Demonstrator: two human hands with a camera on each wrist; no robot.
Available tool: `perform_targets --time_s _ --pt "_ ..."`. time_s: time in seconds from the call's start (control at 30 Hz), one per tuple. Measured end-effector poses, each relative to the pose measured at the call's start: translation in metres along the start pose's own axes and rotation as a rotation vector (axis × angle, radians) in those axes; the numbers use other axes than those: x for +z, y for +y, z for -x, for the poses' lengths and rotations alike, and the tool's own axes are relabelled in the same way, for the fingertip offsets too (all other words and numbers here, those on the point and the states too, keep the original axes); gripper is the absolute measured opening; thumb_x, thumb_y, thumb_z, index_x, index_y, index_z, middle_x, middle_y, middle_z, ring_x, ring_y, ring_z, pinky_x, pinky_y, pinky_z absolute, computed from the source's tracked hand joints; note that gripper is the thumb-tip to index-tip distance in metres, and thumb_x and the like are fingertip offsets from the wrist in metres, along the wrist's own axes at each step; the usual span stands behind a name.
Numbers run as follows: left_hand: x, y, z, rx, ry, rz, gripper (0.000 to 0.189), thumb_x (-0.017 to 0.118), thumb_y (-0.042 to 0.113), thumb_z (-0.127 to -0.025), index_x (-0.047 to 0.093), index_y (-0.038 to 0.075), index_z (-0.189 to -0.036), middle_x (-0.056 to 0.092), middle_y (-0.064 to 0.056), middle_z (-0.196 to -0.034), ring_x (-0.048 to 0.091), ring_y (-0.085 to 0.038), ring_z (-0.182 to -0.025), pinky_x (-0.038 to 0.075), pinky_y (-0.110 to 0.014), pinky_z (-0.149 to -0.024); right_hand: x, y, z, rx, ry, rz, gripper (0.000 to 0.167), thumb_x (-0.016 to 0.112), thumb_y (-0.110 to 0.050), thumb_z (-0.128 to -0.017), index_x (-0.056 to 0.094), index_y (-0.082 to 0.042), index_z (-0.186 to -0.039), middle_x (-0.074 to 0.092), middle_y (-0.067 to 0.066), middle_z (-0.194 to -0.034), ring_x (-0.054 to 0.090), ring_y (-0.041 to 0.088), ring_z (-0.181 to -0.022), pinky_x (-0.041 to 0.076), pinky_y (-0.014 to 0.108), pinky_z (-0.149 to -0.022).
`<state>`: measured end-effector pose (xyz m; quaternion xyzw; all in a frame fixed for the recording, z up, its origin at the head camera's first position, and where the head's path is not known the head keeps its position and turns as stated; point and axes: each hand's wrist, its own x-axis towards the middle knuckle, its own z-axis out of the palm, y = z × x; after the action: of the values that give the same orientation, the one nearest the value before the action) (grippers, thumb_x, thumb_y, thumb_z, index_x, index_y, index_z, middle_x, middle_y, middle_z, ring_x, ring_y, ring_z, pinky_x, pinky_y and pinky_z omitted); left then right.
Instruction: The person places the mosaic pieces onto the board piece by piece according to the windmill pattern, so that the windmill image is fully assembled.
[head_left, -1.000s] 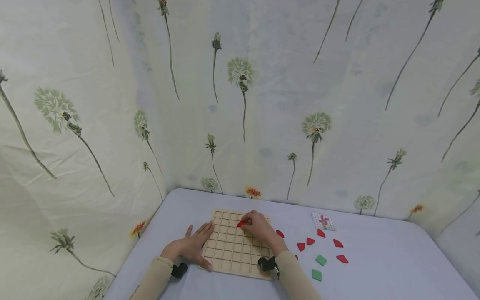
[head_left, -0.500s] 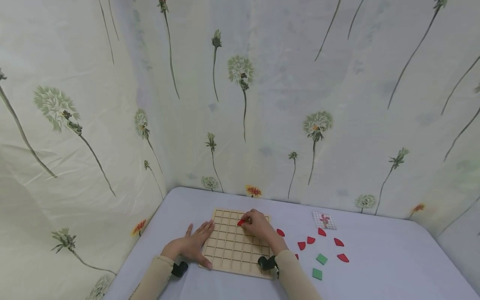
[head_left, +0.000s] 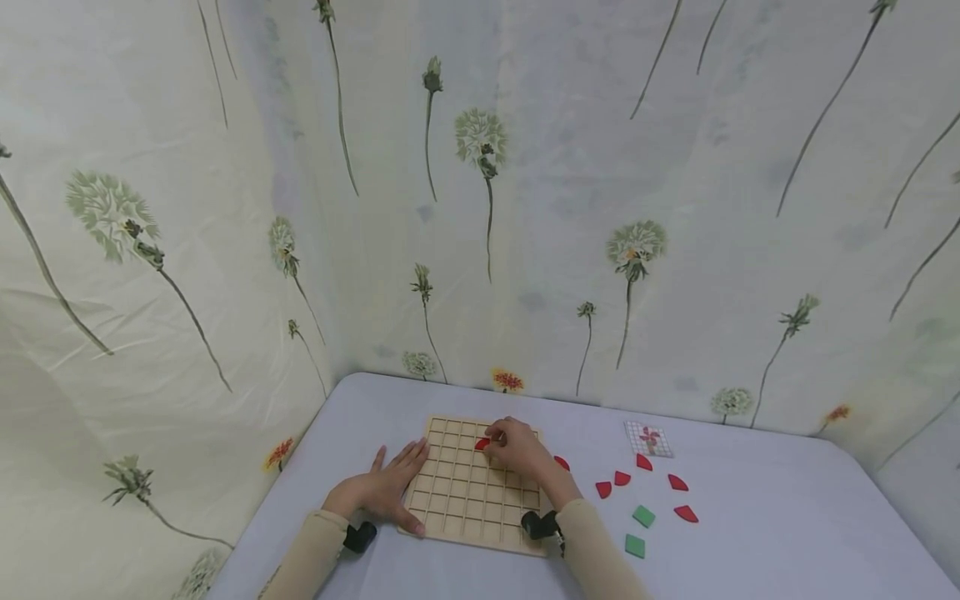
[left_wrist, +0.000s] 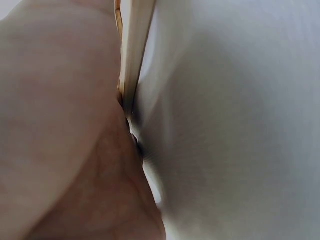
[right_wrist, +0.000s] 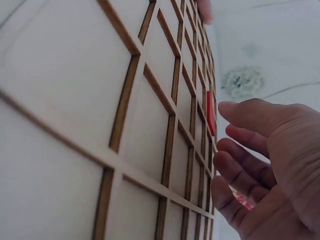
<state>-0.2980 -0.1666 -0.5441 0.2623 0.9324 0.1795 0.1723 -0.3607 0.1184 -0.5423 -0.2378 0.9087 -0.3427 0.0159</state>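
Note:
A wooden grid board (head_left: 465, 508) lies on the table, with a red quarter-circle tile (head_left: 482, 444) near its far side. My right hand (head_left: 520, 450) is over the board at that tile. In the right wrist view the thumb and fingers of the right hand (right_wrist: 270, 155) are loosely bent, with a gap between them; the red tile (right_wrist: 210, 114) sits in the grid just beyond the thumb tip. My left hand (head_left: 386, 490) rests spread along the board's left edge, fingertips and thumb on it. Up close, the left hand (left_wrist: 60, 120) partly hides the board's side (left_wrist: 135, 45).
Right of the board lie several red quarter-circle tiles (head_left: 622, 478) and two green square tiles (head_left: 643, 516). One red tile (head_left: 562, 463) is partly behind the right forearm. A pattern card (head_left: 648, 439) lies farther back, near the flowered curtain (head_left: 540, 250).
My right hand and wrist have shifted slightly right, while the red tile stays at its spot on the board. The left hand holds still. A red tile's edge is now hidden behind the right sleeve.

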Motion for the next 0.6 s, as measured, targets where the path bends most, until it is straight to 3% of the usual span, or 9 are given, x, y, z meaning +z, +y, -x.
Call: perform_targets --time_s 0.13,0.3,0.6 --pt "0.000 0.002 0.000 0.000 0.002 0.003 0.133 0.078 0.066 -0.065 0.000 0.006 -0.155 -0.005 -0.011 -0.164 -0.003 -0.031 -0.151 -0.009 -0.066 -0.113 -0.009 -0.005 0.008 0.016 0.012 -0.018 0.026 0.065 -0.018 -0.093 0.066 -0.003 -0.115 0.062 0.004 -0.102 0.058 0.016 -0.089 0.051 0.033 -0.072" --pt "0.000 0.002 -0.001 -0.002 0.003 0.001 0.133 0.078 0.066 -0.065 0.001 0.006 -0.155 -0.004 -0.011 -0.164 -0.003 -0.031 -0.151 -0.009 -0.065 -0.114 -0.022 -0.005 0.023 0.037 0.051 -0.053 0.021 0.066 -0.021 -0.092 0.064 -0.007 -0.107 0.061 0.001 -0.100 0.054 0.014 -0.087 0.048 0.031 -0.071" --pt "0.001 0.001 -0.001 -0.004 -0.004 -0.004 0.133 0.077 0.066 -0.065 -0.002 0.008 -0.156 -0.006 -0.009 -0.164 -0.005 -0.030 -0.151 -0.010 -0.065 -0.114 -0.049 0.009 0.056 0.091 0.126 0.009 0.018 0.072 -0.019 -0.087 0.060 -0.012 -0.098 0.058 -0.002 -0.089 0.050 0.012 -0.079 0.044 0.025 -0.063"
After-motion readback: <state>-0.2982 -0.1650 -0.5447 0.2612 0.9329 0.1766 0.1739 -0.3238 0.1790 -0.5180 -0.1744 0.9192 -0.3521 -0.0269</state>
